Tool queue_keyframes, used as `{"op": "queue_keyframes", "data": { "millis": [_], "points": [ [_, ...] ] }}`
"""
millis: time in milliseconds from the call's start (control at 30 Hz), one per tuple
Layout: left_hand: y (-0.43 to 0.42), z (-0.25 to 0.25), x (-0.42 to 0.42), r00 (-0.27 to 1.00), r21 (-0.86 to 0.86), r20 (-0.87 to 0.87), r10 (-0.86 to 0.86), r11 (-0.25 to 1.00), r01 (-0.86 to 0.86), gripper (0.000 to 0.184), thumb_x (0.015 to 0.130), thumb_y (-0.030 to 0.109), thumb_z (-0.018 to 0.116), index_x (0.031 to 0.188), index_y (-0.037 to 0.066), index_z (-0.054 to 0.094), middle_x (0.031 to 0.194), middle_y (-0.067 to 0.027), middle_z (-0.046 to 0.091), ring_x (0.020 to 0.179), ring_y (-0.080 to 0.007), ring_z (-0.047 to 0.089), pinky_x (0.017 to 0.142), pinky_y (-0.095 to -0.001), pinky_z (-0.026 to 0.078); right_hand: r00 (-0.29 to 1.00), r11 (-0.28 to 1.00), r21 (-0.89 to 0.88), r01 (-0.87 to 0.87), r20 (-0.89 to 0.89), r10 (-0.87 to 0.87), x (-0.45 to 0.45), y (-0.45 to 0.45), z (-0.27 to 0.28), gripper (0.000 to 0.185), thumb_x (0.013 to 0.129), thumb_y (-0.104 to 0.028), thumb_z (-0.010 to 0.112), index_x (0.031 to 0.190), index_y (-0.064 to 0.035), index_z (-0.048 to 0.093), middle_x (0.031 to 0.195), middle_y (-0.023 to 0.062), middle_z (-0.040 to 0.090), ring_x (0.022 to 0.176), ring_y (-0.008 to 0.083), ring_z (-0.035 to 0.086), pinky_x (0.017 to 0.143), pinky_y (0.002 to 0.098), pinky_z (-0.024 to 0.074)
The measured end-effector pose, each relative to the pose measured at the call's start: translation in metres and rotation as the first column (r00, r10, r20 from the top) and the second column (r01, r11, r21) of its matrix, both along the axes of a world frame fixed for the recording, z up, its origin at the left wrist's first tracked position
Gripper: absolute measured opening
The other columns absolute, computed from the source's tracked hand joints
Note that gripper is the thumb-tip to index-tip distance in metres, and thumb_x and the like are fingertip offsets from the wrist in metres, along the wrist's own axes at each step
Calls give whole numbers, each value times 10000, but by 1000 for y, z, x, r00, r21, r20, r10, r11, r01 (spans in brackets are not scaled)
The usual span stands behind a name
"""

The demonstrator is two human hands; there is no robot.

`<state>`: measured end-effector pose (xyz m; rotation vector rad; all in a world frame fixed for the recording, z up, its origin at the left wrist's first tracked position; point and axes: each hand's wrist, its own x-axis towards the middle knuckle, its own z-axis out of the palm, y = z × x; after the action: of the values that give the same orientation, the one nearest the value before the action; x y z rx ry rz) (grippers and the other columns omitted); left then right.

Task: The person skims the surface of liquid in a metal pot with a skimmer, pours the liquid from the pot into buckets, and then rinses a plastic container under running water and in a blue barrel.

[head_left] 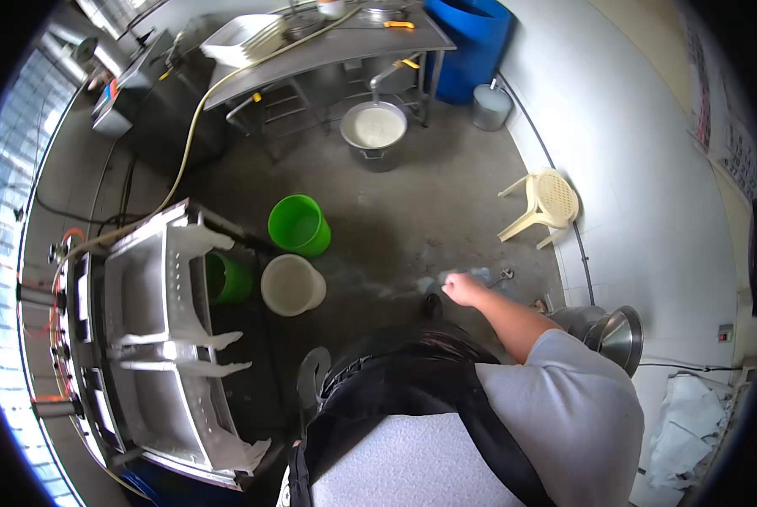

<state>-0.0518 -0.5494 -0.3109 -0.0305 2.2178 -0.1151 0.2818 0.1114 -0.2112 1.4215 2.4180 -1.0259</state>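
At the near edge, a person in a black apron (416, 380) has the right hand (461, 289) curled into a fist above the floor (378, 207); the left hand is hidden, so its state cannot be told. On the near left, white cloth (236, 452) hangs over the edge of steel equipment (137, 296). The white bucket (294, 286) stands left of the fist, with a green bucket (300, 226) just beyond it. To the right, a cream plastic chair (554, 198) stands near the wall (632, 194). Farther off, a metal pot (376, 159) with whitish contents stands before the table (336, 46), which carries stacked white trays (245, 40); a blue barrel (470, 55) is just right of it.
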Motion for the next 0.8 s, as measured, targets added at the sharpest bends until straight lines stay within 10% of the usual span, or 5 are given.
{"op": "queue_keyframes", "data": {
  "millis": [167, 233, 367, 467, 800],
  "points": [
    [97, -37, -26, 906, -19, -71, -418, 908, 418, 415, 912, 402, 671, 924, -3, 762, 916, -175, 770, 933, -336, 757, 762, -425, 589, 970, 984, -50, 170, 185, -158, 181, 42, -64, 363, 895, -342, 648, 936, 4, 748, 1005, 256, 723, 969, 436, 695, 855, 535, 547],
    [154, -16, -43, -107, 17, 70, -992, -107, 994, 259, 970, 307, 621, 972, 89, 761, 846, -67, 749, 828, -232, 752, 638, -338, 544, 957, 976, -77, 202, 226, -180, 247, 50, -83, 344, 886, -340, 654, 871, -9, 743, 861, 223, 717, 847, 411, 703, 796, 514, 559],
    [323, 69, -30, 961, 191, 199, -190, 970, 153, 281, 1013, 286, 610, 840, 70, 659, 692, -82, 628, 575, -225, 617, 462, -392, 456, 830, 943, -231, -238, 455, 321, 310, 70, -75, 254, 878, -254, 602, 930, -60, 757, 919, 233, 722, 933, 466, 686, 807, 542, 550],
    [447, 129, -5, 871, 313, 276, 406, 819, -481, 319, 1031, 299, 627, 822, 61, 584, 603, -67, 537, 420, -204, 490, 366, -399, 378, 935, 991, -117, -61, 342, 97, 325, 86, -93, 257, 885, -267, 589, 911, -70, 751, 904, 219, 719, 901, 457, 681, 796, 526, 549],
    [684, 170, -19, 672, 625, 672, 312, 249, -740, 253, 1073, 343, 529, 1038, 93, 551, 815, -42, 559, 570, -123, 497, 486, -293, 420, 875, 895, -90, 436, -187, -445, 251, 209, -58, 333, 925, -345, 629, 860, -21, 670, 732, 132, 679, 642, 243, 696, 631, 376, 550]
  ]
}}
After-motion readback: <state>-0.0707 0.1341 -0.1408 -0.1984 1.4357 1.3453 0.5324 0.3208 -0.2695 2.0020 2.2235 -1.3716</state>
